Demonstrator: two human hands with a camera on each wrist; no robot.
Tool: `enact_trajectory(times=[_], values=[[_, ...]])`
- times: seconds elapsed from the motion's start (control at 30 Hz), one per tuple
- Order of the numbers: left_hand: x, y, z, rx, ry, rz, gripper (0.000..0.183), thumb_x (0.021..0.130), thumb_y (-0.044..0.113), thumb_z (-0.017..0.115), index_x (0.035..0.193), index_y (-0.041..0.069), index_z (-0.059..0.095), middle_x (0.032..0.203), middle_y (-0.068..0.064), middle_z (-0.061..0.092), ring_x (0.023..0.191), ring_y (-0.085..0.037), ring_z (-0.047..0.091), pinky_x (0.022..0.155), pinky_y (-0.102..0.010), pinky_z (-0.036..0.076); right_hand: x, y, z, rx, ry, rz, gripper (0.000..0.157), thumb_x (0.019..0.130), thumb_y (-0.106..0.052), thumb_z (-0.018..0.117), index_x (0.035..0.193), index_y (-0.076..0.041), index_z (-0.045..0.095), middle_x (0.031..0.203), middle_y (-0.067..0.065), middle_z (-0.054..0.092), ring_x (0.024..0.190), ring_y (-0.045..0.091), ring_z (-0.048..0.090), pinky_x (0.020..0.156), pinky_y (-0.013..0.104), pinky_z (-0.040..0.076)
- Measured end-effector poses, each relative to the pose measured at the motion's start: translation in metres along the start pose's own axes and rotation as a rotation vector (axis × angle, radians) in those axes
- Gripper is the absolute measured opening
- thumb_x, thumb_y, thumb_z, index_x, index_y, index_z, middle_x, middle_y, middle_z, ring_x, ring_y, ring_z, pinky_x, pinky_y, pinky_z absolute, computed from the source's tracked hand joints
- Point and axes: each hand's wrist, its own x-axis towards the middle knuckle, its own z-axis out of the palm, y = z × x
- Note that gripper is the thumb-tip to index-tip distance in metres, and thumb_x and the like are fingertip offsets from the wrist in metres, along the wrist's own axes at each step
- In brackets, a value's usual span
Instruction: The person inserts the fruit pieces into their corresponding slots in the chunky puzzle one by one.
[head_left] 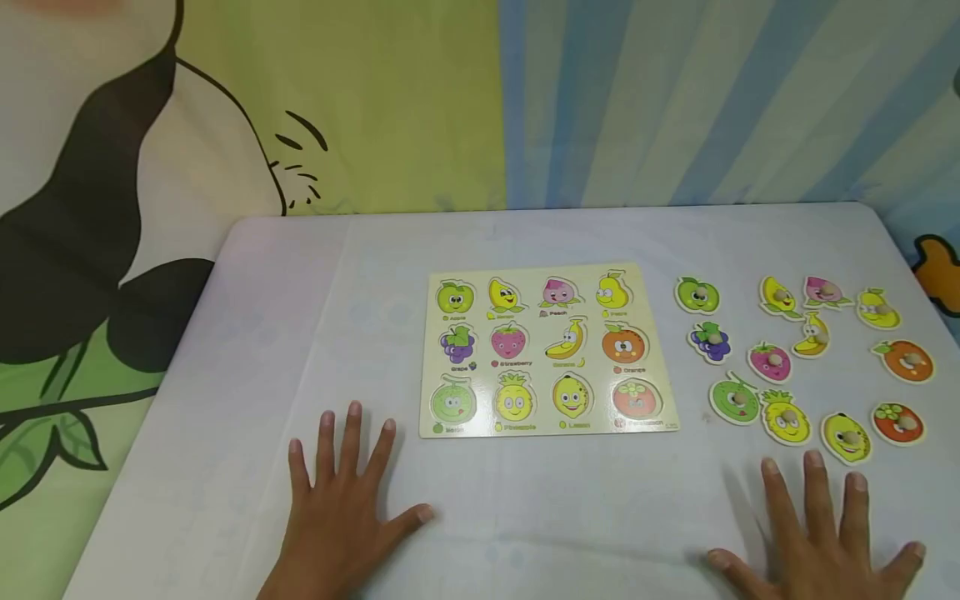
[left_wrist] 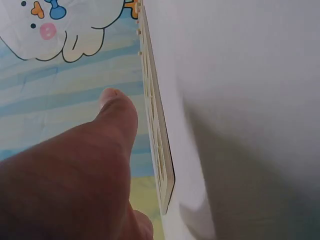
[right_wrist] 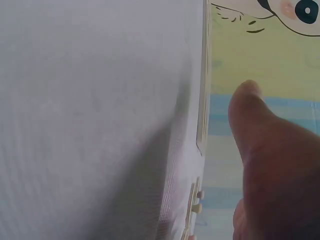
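My left hand point(head_left: 337, 517) lies with its fingers straight and spread, left of and nearer than a fruit puzzle board point(head_left: 540, 425). My right hand point(head_left: 817, 542) is spread likewise at the lower right, holding nothing. Just beyond its fingertips are the lemon piece point(head_left: 836, 446), the pineapple piece point(head_left: 795, 427) and the persimmon piece point(head_left: 892, 425). The board bears printed fruit pictures in rows, with names below them. In the left wrist view the thumb point(left_wrist: 117, 110) shows beside the board's edge point(left_wrist: 159, 135); in the right wrist view the other thumb point(right_wrist: 250, 110) appears near knobbed pieces point(right_wrist: 196, 207).
Right of the board lie several more knobbed pieces, among them an apple point(head_left: 686, 302), grapes point(head_left: 705, 350), a melon point(head_left: 723, 400), a strawberry point(head_left: 761, 358) and an orange point(head_left: 896, 367). A white cloth covers the table point(head_left: 225, 350). Behind it hangs a cartoon-printed backdrop point(head_left: 420, 100).
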Motion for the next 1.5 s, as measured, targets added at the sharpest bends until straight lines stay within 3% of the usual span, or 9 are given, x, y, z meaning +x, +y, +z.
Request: enact_trajectory(times=[0.47,0.57,0.7,0.8,0.87,0.97,1.13,1.33,1.5], values=[[0.046,0.005,0.002,-0.109,0.003,0.238,0.080,0.097,0.051,0.052,0.154,0.004,0.023,0.162,-0.012,0.007,0.148,-0.030,0.002,0.113,-0.055,0.014,0.019,0.004,-0.035,0.351,0.314,-0.059,0.085,0.083,-0.034,0.077,0.149,-0.004,0.032,0.146,0.027,0.032,0.127,0.053,0.025,0.108,0.064,0.012],[0.052,0.007,0.004,-0.112,-0.007,0.252,0.079,0.098,0.046,0.053,0.154,0.001,0.020,0.162,-0.012,0.006,0.148,-0.030,0.003,0.113,-0.055,0.017,0.025,0.002,-0.046,0.417,0.425,-0.119,0.072,0.092,-0.047,0.063,0.144,-0.001,0.042,0.139,0.028,0.042,0.123,0.051,0.031,0.110,0.060,0.015],[0.056,0.008,0.004,-0.088,-0.028,0.277,0.077,0.098,0.043,0.054,0.152,-0.002,0.023,0.161,-0.015,0.010,0.147,-0.032,0.009,0.111,-0.057,0.021,0.038,0.001,-0.061,0.469,0.530,-0.191,0.065,0.096,-0.047,0.058,0.136,0.003,0.051,0.127,0.031,0.051,0.116,0.048,0.037,0.108,0.055,0.022],[0.058,0.008,0.002,-0.075,-0.043,0.291,0.075,0.098,0.042,0.056,0.151,-0.002,0.027,0.161,-0.016,0.013,0.146,-0.033,0.013,0.110,-0.057,0.023,0.051,0.000,-0.074,0.500,0.571,-0.215,0.054,0.086,-0.016,0.074,0.131,0.006,0.055,0.122,0.032,0.055,0.112,0.046,0.041,0.105,0.051,0.029],[0.059,0.008,0.002,-0.081,-0.043,0.292,0.075,0.097,0.041,0.058,0.151,-0.003,0.029,0.160,-0.016,0.015,0.145,-0.034,0.015,0.109,-0.058,0.024,0.062,0.000,-0.082,0.529,0.593,-0.234,0.049,0.088,-0.017,0.071,0.129,0.006,0.058,0.120,0.031,0.057,0.109,0.045,0.043,0.100,0.050,0.034],[0.059,0.008,0.003,-0.103,-0.044,0.282,0.077,0.095,0.041,0.061,0.150,-0.003,0.030,0.160,-0.016,0.017,0.145,-0.034,0.017,0.109,-0.058,0.024,0.083,-0.003,-0.093,0.586,0.576,-0.258,0.043,0.084,-0.004,0.072,0.126,0.004,0.061,0.115,0.029,0.061,0.104,0.042,0.047,0.088,0.031,0.043],[0.059,0.007,0.007,-0.110,-0.049,0.270,0.079,0.093,0.041,0.064,0.150,-0.003,0.030,0.159,-0.017,0.018,0.144,-0.035,0.019,0.108,-0.060,0.025,0.133,-0.008,-0.099,0.725,0.558,-0.314,0.030,0.091,-0.006,0.068,0.119,0.002,0.067,0.110,0.021,0.066,0.092,0.029,0.053,0.069,0.003,0.030],[0.059,0.008,0.009,-0.106,-0.013,0.284,0.072,0.094,0.037,0.064,0.147,-0.003,0.037,0.157,-0.016,0.025,0.143,-0.034,0.025,0.106,-0.059,0.030,0.184,-0.015,-0.095,0.776,0.461,-0.245,0.029,0.096,-0.013,0.061,0.121,0.002,0.067,0.109,0.022,0.066,0.086,0.026,0.055,0.062,0.012,0.036],[0.061,0.008,0.007,-0.111,0.002,0.279,0.071,0.094,0.036,0.064,0.147,-0.002,0.037,0.157,-0.015,0.025,0.143,-0.033,0.024,0.106,-0.058,0.029,0.207,-0.020,-0.092,0.699,0.274,-0.190,0.038,0.098,-0.018,0.059,0.130,0.003,0.059,0.120,0.027,0.057,0.094,0.039,0.054,0.061,0.040,0.046]])
